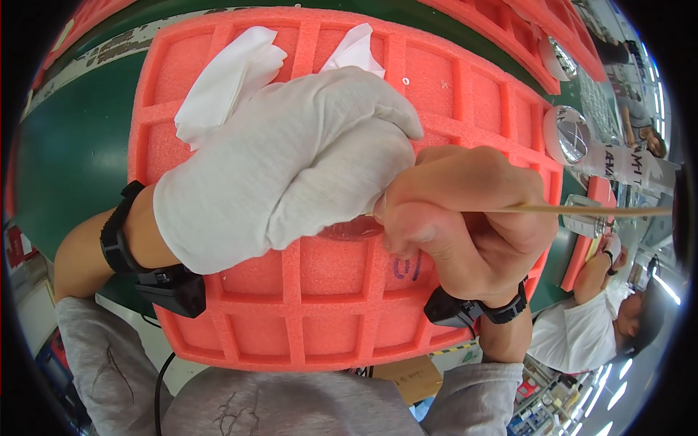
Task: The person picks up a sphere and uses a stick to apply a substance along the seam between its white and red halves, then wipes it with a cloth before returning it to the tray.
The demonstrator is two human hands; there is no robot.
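My left hand (305, 160), in a white cloth glove, is closed with its fingers curled over above a pink foam tray (331, 269). What it holds is hidden by the glove. My bare right hand (472, 218) pinches a thin tan stick (596, 210), whose long end sticks out to the right. The fingertips of both hands meet, and they hide the stick's other end. Under them a glossy, see-through rounded edge (352, 229) shows in part; I cannot tell what it belongs to.
Crumpled white tissues (229, 83) lie on the tray's far left, beside another white tissue (356, 51). A tiny white ring (406, 81) sits in a far compartment. Clear jars (568, 136) stand to the right on the green table (73, 160). A person in white (582, 334) works at the right.
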